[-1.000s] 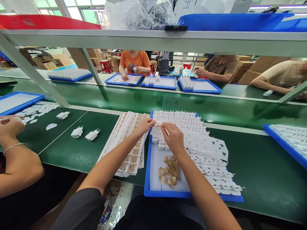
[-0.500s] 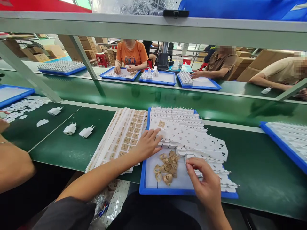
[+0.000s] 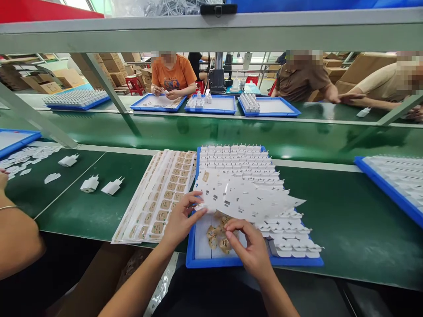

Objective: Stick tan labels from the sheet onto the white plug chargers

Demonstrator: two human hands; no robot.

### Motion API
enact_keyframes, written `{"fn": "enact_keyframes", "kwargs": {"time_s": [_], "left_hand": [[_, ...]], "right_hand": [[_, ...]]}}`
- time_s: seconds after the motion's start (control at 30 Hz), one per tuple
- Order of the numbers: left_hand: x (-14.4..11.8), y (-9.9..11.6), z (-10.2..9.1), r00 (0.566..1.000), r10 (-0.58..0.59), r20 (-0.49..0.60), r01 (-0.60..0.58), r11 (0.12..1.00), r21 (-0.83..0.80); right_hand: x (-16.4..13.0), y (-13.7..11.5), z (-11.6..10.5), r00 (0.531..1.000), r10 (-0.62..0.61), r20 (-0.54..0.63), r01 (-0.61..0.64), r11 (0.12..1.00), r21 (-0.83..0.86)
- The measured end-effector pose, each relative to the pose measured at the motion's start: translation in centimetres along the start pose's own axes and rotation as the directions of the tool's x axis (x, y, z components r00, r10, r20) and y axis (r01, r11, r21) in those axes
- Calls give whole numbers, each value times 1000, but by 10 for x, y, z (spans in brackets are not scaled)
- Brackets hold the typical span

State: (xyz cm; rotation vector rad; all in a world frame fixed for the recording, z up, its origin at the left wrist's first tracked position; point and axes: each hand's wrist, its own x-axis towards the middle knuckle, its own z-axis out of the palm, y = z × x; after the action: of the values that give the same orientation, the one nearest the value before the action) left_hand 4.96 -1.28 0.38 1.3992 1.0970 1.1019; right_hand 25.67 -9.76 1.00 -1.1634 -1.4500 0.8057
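Observation:
In my left hand (image 3: 181, 220) is a white plug charger (image 3: 208, 210), gripped between thumb and fingers over the left part of the blue-rimmed tray (image 3: 211, 263). My right hand (image 3: 249, 246) is closed in a pinch above the pile of brown peeled pieces (image 3: 218, 235); whether anything is between its fingertips I cannot make out. Rows of white chargers (image 3: 231, 154), prongs up, fill the back and right of the tray. Across them lies a white sheet with cut-outs (image 3: 244, 198), curled at the edge, bearing one brown piece at its left corner.
Left of the tray lies a stack of label sheets (image 3: 161, 198). Loose chargers (image 3: 113, 186) and white cut pieces (image 3: 33, 154) lie farther left, near another person's arm (image 3: 16, 237). Another charger tray (image 3: 390, 189) is at right. A shelf beam (image 3: 211, 33) crosses above; co-workers sit opposite.
My left hand has drawn back toward me and now holds a charger. My right hand has moved left over the brown pile. The sheet has shifted toward me and curled.

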Motion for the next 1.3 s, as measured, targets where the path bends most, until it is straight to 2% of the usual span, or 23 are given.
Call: {"fn": "enact_keyframes", "kwargs": {"time_s": [0.07,0.13,0.23,0.3,0.37,0.5,0.6,0.7,0.8,0.9,0.97,1.1,1.3], "left_hand": [[-5,-5,0,999,-20,-45,19,999,-27],[-9,-8,-1,995,-34,-94,26,997,-79],[-14,-7,-5,980,-131,-148,83,952,-294],[-17,-3,-5,961,-254,-112,180,878,-444],[-19,1,-3,935,-349,-56,271,809,-522],[-25,4,13,920,-391,-22,315,772,-552],[-30,2,27,930,-369,-2,312,791,-527],[-35,-4,35,945,-327,-22,282,845,-454],[-41,-10,33,987,-154,-56,132,951,-279],[-47,-13,25,997,9,72,-1,993,-114],[-49,-13,21,991,24,134,-23,1000,-5],[-53,-9,18,994,15,104,-25,995,92],[-53,0,17,972,222,77,-232,956,181]], "right_hand": [[6,4,1,999,43,-24,-42,998,44],[12,8,1,994,100,-38,-93,983,158],[17,12,-1,979,199,-48,-169,918,358],[17,13,0,966,256,-42,-215,879,426],[16,13,2,957,289,-14,-251,851,462],[9,7,12,945,317,80,-306,774,555],[4,3,20,950,291,115,-301,750,589],[3,2,25,957,284,50,-259,771,582],[2,1,23,949,314,-22,-242,771,590],[0,-2,21,947,317,-39,-230,761,606],[-2,-3,21,950,312,-13,-241,759,605],[-7,-5,21,959,284,22,-250,802,543],[-2,-14,16,973,195,-126,-155,950,270]]}}
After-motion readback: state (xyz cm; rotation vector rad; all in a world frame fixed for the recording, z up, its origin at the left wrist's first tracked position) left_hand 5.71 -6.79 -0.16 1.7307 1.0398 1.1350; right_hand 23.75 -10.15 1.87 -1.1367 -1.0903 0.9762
